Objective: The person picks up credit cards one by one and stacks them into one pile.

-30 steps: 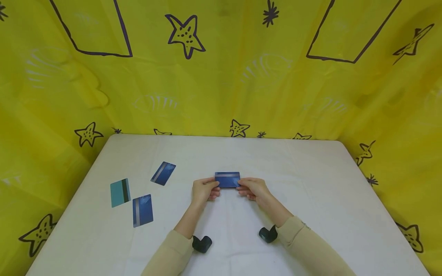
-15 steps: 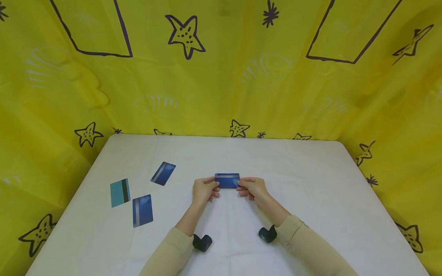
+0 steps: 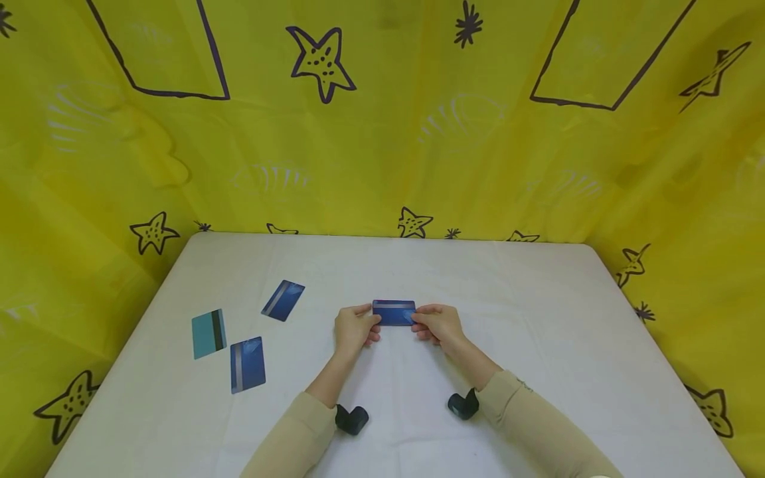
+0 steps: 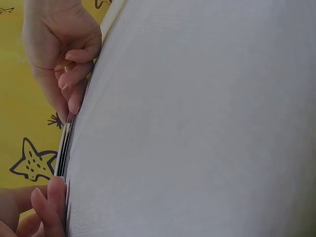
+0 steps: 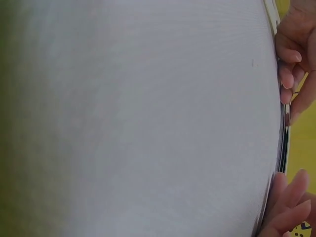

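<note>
A blue plastic card (image 3: 393, 313) with a silver stripe lies lengthwise between the two hands at mid-table in the head view. My left hand (image 3: 354, 328) pinches its left end, thumb on top. At the right end, my right hand (image 3: 441, 324) pinches it the same way. Edge-on in the left wrist view, what they hold (image 4: 63, 150) looks layered; whether several cards are stacked cannot be told. To the left lie a blue card (image 3: 283, 301), another blue card (image 3: 248, 365) and a teal card (image 3: 208, 334) with a dark stripe, all apart from the hands.
A white-covered table (image 3: 526, 318) spreads under everything. Yellow curtain (image 3: 382, 153) with starfish drawings hangs at the back and both sides. Dark wrist-worn devices (image 3: 352, 420) stick out beside the cuffs of the beige sleeves (image 3: 293, 435).
Over the last second both hands keep their pinch on the blue card, which has shifted very slightly toward me. The three loose cards lie as before.
</note>
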`<state>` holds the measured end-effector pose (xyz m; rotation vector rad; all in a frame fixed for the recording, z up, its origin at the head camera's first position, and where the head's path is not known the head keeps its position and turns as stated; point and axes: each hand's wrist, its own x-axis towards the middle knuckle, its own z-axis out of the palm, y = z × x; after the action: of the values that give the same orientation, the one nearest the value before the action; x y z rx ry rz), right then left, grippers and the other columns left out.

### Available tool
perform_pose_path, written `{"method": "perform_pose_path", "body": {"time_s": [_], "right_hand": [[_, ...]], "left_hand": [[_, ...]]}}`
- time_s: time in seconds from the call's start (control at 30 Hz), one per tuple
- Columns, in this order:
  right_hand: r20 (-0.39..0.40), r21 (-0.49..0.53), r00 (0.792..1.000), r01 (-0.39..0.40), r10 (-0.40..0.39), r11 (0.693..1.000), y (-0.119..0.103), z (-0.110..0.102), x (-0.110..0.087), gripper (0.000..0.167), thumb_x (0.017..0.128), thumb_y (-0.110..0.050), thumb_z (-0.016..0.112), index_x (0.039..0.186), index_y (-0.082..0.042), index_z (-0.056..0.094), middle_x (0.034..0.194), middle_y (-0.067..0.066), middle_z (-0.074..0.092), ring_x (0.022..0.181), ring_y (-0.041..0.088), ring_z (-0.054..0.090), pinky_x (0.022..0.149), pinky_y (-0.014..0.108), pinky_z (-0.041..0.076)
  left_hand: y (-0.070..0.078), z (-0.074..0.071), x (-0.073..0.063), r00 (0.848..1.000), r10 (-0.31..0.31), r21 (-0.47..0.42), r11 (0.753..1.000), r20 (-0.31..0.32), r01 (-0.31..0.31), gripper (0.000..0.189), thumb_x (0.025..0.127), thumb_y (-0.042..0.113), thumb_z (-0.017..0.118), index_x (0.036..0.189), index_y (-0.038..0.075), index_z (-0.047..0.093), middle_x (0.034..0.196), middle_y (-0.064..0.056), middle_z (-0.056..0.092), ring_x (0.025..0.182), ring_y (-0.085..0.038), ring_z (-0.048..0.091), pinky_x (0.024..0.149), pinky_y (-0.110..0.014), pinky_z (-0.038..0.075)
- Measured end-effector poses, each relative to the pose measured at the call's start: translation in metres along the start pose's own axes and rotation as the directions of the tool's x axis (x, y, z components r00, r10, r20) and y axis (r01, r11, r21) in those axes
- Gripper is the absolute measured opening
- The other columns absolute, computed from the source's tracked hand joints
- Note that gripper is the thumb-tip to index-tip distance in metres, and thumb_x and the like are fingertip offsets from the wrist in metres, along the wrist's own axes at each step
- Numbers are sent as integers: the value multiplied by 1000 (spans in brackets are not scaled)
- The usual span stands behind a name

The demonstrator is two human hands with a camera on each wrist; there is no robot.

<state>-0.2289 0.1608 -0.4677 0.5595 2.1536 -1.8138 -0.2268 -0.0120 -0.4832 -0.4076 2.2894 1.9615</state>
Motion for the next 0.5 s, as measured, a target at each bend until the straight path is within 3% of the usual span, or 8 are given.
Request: {"method": "perform_pose_path", "body": {"time_s": [0.5], "right_hand": [[-16,-51,999,33,-34,998,1,1,0,28,80,-12,69,103,0,62,60,5,65,44,10,59,39,18,47]], "left_hand": [[-1,2,0,999,29,26,999,-18,-28,32,79,2,66,109,-7,63,55,-11,63,34,-8,53,35,-24,48]]}}
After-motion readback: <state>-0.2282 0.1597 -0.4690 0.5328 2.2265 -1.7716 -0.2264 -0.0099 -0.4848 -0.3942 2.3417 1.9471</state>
